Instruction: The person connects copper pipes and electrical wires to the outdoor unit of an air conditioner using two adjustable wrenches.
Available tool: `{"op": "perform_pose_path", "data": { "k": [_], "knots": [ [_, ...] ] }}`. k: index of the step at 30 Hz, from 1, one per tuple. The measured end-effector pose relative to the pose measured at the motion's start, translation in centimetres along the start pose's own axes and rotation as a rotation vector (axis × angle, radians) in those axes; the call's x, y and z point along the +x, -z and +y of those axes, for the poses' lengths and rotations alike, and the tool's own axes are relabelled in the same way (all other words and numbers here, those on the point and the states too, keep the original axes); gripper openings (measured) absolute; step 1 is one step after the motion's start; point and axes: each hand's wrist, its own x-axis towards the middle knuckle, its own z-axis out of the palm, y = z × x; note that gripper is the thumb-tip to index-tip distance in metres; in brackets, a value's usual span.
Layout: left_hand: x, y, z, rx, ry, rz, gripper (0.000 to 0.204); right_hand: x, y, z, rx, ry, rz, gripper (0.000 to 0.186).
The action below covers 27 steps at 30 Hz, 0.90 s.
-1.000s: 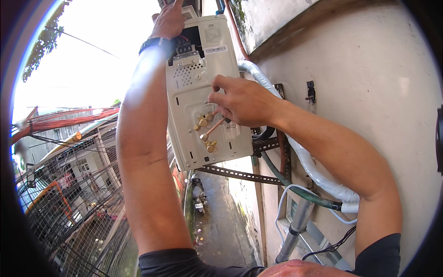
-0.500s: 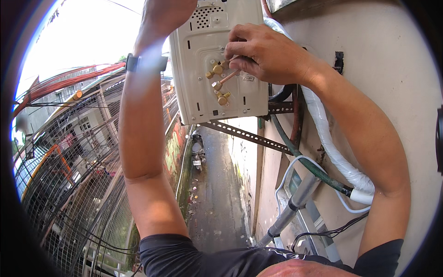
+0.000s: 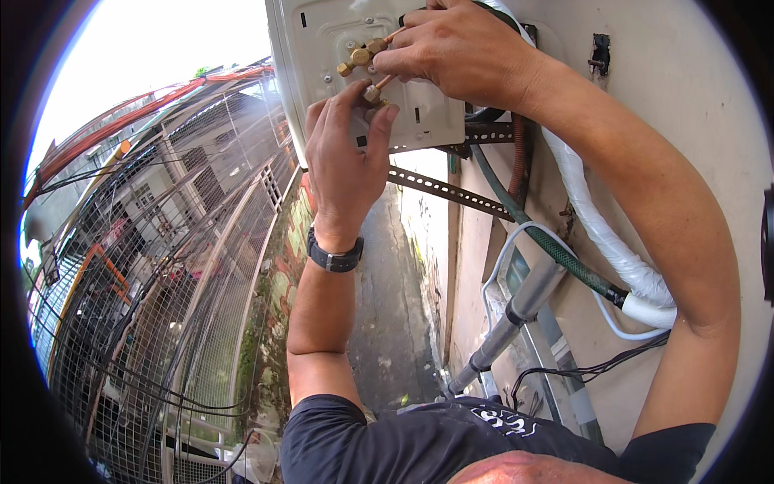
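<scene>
A cream air-conditioner outdoor unit (image 3: 310,60) hangs above the alley with brass valves on its side. My left hand (image 3: 347,161), a dark watch on its wrist, reaches up with thumb and fingers closed around the brass flare nut (image 3: 372,93) at the lower valve. The lower valve body is mostly hidden behind those fingers. A thin copper pipe (image 3: 386,81) runs from that nut up into my right hand (image 3: 459,56), whose fingers are closed on it. Just above, the upper brass valve (image 3: 360,56) joins another copper pipe (image 3: 394,35).
A perforated metal bracket (image 3: 447,190) supports the unit. Down the wall at right run a white-wrapped pipe bundle (image 3: 584,189), a green hose (image 3: 564,256) and a pale cable. A ladder (image 3: 516,315) leans below. Tangled wires and mesh fencing (image 3: 201,323) fill the left; the alley (image 3: 391,306) lies far below.
My left hand has come down from the unit's top onto the lower valve's nut. My right hand has shifted up in the picture, as has the unit.
</scene>
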Motion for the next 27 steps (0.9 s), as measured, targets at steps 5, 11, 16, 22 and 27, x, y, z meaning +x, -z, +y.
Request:
{"op": "perform_pose_path", "data": {
  "k": [5,11,16,22,27],
  "knots": [
    [-0.8,-3.8,-1.3,-0.115,0.007,0.219,0.027,-0.4,-0.9,-0.2,0.230,-0.140,0.000,0.013],
    [-0.2,-5.5,-2.5,0.056,-0.131,0.322,0.026,-0.2,0.5,1.7,0.346,-0.150,-0.197,0.013],
    [0.0,-5.6,-3.7,0.300,-0.286,0.339,0.024,0.4,-0.2,0.6,0.059,-0.137,-0.201,0.013],
    [-0.2,-6.0,-4.7,0.295,-0.365,0.294,0.025,-1.0,-0.8,0.9,0.093,-0.126,-0.234,0.017],
    [-0.3,-4.8,-4.2,0.208,-0.340,0.322,0.027,-0.9,0.1,0.2,0.168,-0.138,-0.225,0.020]
  ]
}}
